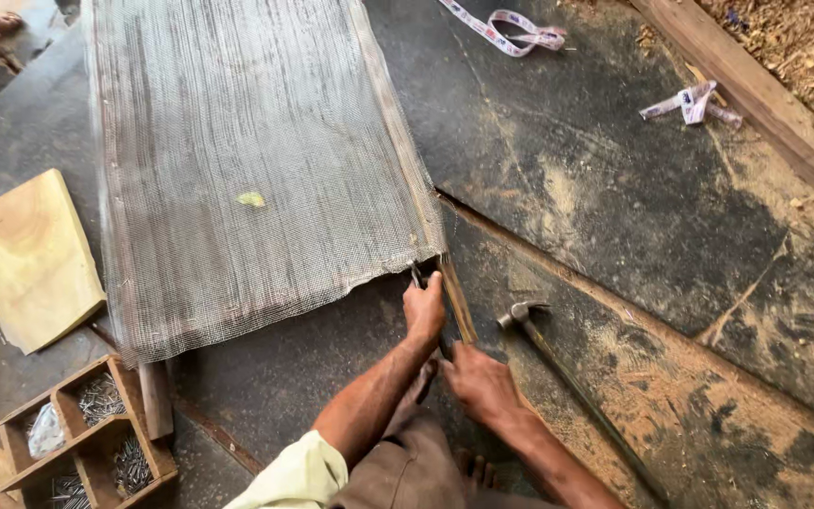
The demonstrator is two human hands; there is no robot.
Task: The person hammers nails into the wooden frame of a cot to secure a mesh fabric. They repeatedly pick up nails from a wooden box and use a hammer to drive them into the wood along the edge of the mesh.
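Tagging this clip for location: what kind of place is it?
Likely a carpentry workshop floor. A hammer lies on the dusty ground, a wooden tray of nails sits nearby, wood shavings are heaped at the edge, and wire mesh covers a wooden frame.

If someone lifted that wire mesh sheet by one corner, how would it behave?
The wire mesh would probably sag and flex: it is thin, see-through, with a wavy lower edge. Likely light for its area. Its frayed edge near the left hand could snag. A wooden strip along one side may stiffen that side.
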